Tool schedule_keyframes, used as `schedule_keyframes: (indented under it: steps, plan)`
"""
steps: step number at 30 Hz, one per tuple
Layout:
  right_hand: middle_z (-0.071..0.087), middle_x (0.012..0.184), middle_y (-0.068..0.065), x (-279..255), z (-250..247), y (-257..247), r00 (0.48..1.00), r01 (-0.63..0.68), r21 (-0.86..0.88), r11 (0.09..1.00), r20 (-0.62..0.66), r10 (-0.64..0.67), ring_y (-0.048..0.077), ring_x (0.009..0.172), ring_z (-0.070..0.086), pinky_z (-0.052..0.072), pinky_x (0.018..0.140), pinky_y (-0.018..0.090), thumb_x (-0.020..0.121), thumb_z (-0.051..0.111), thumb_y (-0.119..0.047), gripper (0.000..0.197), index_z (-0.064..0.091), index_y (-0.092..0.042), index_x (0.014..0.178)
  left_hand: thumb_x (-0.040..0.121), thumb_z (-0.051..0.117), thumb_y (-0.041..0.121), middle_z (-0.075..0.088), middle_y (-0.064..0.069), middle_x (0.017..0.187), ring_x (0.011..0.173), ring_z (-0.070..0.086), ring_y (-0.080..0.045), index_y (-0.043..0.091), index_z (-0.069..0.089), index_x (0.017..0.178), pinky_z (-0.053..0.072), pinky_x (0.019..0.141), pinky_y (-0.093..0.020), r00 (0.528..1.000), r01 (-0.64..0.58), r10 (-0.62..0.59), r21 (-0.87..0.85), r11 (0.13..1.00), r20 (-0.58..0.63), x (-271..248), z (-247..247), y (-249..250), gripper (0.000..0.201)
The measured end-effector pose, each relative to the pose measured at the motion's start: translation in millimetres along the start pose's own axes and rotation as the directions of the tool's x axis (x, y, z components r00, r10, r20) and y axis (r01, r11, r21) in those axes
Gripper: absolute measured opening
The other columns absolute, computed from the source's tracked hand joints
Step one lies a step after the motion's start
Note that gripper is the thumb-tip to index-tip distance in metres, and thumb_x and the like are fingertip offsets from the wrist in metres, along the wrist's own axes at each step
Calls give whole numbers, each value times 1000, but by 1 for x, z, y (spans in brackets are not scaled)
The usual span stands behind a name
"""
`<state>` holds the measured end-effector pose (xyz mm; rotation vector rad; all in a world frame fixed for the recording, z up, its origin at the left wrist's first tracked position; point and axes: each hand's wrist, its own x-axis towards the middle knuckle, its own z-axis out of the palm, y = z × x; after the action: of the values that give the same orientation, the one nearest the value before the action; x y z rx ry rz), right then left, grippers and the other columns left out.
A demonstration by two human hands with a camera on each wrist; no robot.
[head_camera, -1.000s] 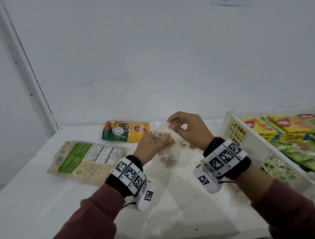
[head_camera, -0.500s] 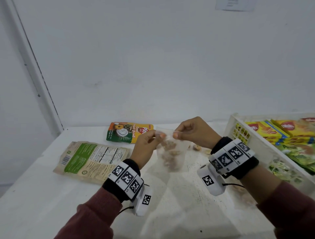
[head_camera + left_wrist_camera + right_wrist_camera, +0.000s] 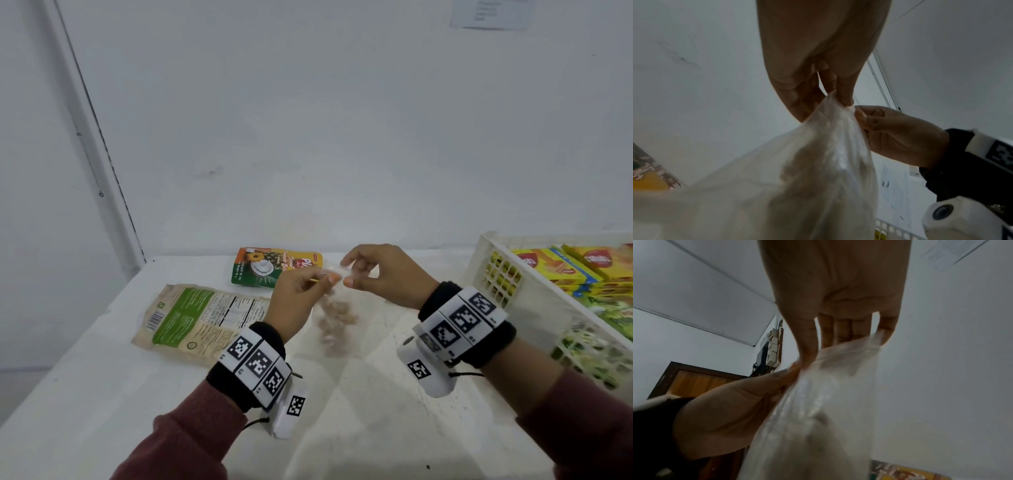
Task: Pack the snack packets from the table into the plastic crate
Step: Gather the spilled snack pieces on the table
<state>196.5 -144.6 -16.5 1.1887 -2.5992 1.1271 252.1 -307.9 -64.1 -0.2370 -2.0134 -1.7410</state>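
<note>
Tabletop (image 3: pixel 102 394), white and set against a pale wall, carries everything in front of you. Along its right edge stands the white plastic crate (image 3: pixel 534 308) with latticed walls; yellow snack boxes (image 3: pixel 561 267) are stacked at its far end and green packets (image 3: pixel 616 315) lie nearer you inside it.

On the left of the tabletop a large beige and green packet (image 3: pixel 202 318) lies flat, printed back upward. Just beyond it, touching the wall line, lies a smaller orange and green pouch (image 3: pixel 274 267) with a white cap printed on it.

Between your hands hangs a clear plastic bag (image 3: pixel 334 318) of pale brown snack pieces, lifted off the tabletop and well short of the crate. Your left hand (image 3: pixel 301 298) has its grip closed on the bag's top edge, thumb and forefinger pinching the film; the left wrist view shows that pinch from below, with the film bunched under the fingertips (image 3: pixel 846 99). Your right hand (image 3: pixel 383 274) holds the same top edge just beside the left, its grip also closed on the film, thumb against curled fingers (image 3: pixel 840 334). The two hands almost touch at the bag's mouth, and the snack pieces sag in the lower half of the bag.
</note>
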Motion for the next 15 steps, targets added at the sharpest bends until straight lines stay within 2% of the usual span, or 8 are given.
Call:
schedule_keyframes:
  steps: [3, 5, 7, 9, 11, 13, 15]
  plan:
    - [63, 74, -2, 6, 10, -7, 1000, -10, -7, 1000, -8, 10, 13, 70, 55, 47, 75, 29, 80, 70, -12, 4, 68, -9, 81, 83, 65, 6, 66, 10, 60, 60, 61, -5, 18, 69, 69, 50, 63, -21, 997, 52, -53, -29, 998, -54, -2, -7, -1, 18]
    - [63, 76, -2, 7, 16, -11, 1000, -21, -3, 1000, -3, 21, 13, 72, 55, 47, 76, 30, 81, 69, -12, 2, 67, -11, 80, 81, 69, 13, 67, 7, 60, 64, 62, -12, 15, 68, 68, 51, 69, -31, 994, 80, -83, -41, 996, -66, -4, -15, -1, 13]
    - [62, 77, 0, 8, 21, -15, 999, -32, 18, 999, 20, 31, 14, 72, 53, 45, 75, 28, 82, 67, -10, 2, 66, -10, 82, 81, 69, 17, 67, 5, 61, 68, 61, -17, 14, 68, 67, 51, 71, -35, 994, 96, -98, -39, 995, -48, -5, -23, -2, 14]
    - [64, 79, 12, 9, 27, -20, 998, -53, 36, 998, 47, 52, 16, 72, 52, 43, 73, 26, 84, 65, -9, 6, 66, -3, 84, 84, 66, 12, 66, 3, 62, 68, 60, -15, 13, 67, 67, 48, 69, -30, 993, 111, -113, -37, 993, -43, -6, -29, -2, 17]
    - [64, 87, 26, 10, 33, -23, 996, -66, 53, 996, 60, 63, 18, 73, 50, 41, 72, 25, 85, 63, -8, 10, 65, 2, 87, 85, 64, 9, 65, 5, 61, 63, 59, -7, 12, 67, 67, 47, 62, -19, 992, 119, -120, -34, 992, -36, -7, -34, -3, 18]
    - [61, 89, 30, 10, 39, -26, 996, -77, 70, 995, 56, 73, 18, 74, 49, 40, 72, 25, 87, 61, -8, 12, 63, 4, 88, 85, 63, 8, 64, 8, 59, 59, 57, -1, 12, 67, 69, 45, 57, -14, 991, 129, -130, -42, 991, -25, -9, -39, -3, 17]
    - [58, 81, 26, 10, 45, -28, 995, -91, 81, 993, 51, 87, 18, 74, 48, 39, 72, 25, 88, 58, -7, 17, 60, 9, 88, 84, 63, 7, 63, 9, 58, 56, 56, 1, 11, 67, 69, 44, 55, -11, 992, 125, -125, -40, 991, -18, -9, -44, -3, 16]
